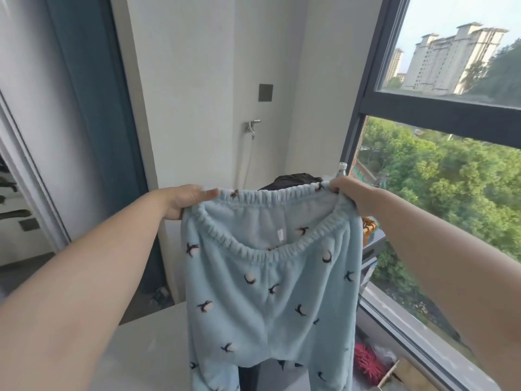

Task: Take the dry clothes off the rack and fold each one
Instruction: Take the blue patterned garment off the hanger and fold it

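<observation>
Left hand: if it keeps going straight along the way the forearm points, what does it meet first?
The left hand points forward and to the right while pinching the waistband of the blue pants. Beyond the fabric, the dark bundle behind the waistband looks first in line, then the white wall. Depth is unclear from one view.

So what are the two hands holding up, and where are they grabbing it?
Light blue pyjama trousers. The left hand and right hand each grip one end of the stretchy waistband, and the legs hang down.
</observation>
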`<state>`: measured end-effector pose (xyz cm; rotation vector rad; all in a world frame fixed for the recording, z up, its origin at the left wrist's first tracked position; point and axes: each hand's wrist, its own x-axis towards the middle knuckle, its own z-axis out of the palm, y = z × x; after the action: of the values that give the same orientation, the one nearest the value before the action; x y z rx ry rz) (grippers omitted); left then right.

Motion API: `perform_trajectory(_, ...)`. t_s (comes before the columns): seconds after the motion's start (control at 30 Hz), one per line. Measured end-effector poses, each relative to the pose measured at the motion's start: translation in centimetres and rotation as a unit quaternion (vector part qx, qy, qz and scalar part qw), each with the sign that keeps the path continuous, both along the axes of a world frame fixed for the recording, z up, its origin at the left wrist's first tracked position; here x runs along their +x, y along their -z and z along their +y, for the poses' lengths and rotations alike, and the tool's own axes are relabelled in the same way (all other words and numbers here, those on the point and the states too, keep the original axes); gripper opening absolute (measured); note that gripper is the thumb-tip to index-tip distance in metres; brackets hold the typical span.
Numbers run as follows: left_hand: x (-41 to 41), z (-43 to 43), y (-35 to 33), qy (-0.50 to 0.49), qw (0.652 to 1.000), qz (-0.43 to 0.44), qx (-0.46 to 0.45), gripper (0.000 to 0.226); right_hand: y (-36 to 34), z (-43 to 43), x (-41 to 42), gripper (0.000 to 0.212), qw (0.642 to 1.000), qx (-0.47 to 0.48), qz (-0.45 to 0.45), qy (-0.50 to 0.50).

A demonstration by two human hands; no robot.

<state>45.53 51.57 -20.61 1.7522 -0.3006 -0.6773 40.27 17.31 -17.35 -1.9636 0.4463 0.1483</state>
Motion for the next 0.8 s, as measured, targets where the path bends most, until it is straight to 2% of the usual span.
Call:
perform_trajectory(0.07, 1.1, 1.3, 0.1, 0.091, 0.995, 0.021, -0.021, 0.103, 0.1, 0.8, 0.6, 0.011, 0.999, 0.046, 0.007, 0.007)
perform_trajectory(0.13, 2.2, 2.9, 0.2, 0.153, 0.988, 0.027, 0.002, 0.091, 0.0, 1.3, 1.2, 0.017, 0.996, 0.087, 0.014, 0.0)
perform_trajectory(0.2, 3.2, 4.5, 0.1, 0.186, 0.981, 0.03, 0.042, 0.082, -0.4, 2.1, 1.3, 0.026, 0.992, 0.113, 0.033, -0.046)
perform_trajectory(0.23, 3.9, 5.5, 0.2, 0.184, 0.981, 0.029, 0.056, 0.07, -0.7, 2.9, 1.3, 0.026, 0.989, 0.111, 0.051, -0.088)
perform_trajectory(0.3, 5.2, 7.8, 0.4, 0.126, 0.989, -0.001, 0.077, 0.031, -0.9, 5.1, 1.6, 0.022, 0.979, 0.096, 0.091, -0.157)
perform_trajectory(0.33, 5.8, 8.9, 0.6, 0.071, 0.993, -0.026, 0.089, 0.021, -0.8, 6.2, 1.7, 0.027, 0.974, 0.092, 0.108, -0.179)
perform_trajectory(0.43, 7.8, 12.4, 1.2, -0.064, 0.977, -0.133, 0.156, 0.019, -0.4, 10.4, 2.7, 0.033, 0.968, 0.084, 0.133, -0.194)
perform_trajectory(0.53, 8.9, 15.2, 1.4, -0.106, 0.932, -0.246, 0.243, 0.036, 0.5, 14.0, 4.0, 0.027, 0.987, 0.017, 0.102, -0.126)
perform_trajectory(0.63, 10.1, 16.9, 1.4, -0.108, 0.891, -0.316, 0.307, 0.039, 1.3, 17.7, 5.0, 0.009, 0.996, -0.086, 0.028, 0.02)
perform_trajectory(0.7, 10.7, 17.1, 1.1, -0.097, 0.889, -0.308, 0.324, 0.038, 1.4, 19.9, 5.7, 0.022, 0.981, -0.183, -0.014, 0.069)
perform_trajectory(0.8, 10.6, 15.9, 0.6, -0.099, 0.928, -0.245, 0.262, 0.026, 1.3, 22.1, 6.5, 0.03, 0.952, -0.292, -0.035, 0.082)
